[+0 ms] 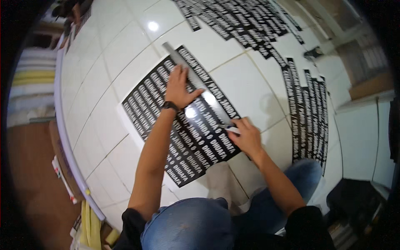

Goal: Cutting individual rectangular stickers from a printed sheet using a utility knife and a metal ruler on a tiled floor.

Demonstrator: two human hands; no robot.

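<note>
A black printed sheet (193,142) with rows of white lettering and a white margin lies on the tiled floor before me. Across it, near the upper right edge, runs a long metal ruler (202,82). My left hand (178,87) presses flat on the ruler and sheet, thumb spread out and a dark band at the wrist. Between the fingers of my right hand (247,136) is a white-handled cutter (233,129), its tip at the ruler's lower left edge. One lettered strip (215,84) shows along the ruler's other side.
Many lettered strips (243,22) lie at the top, and more strips (307,115) at the right. Stacked rolls (34,75) fill the left side beside a brown board (40,175). A dark object (353,197) stands at lower right. My bent knee (190,222) is close below the sheet.
</note>
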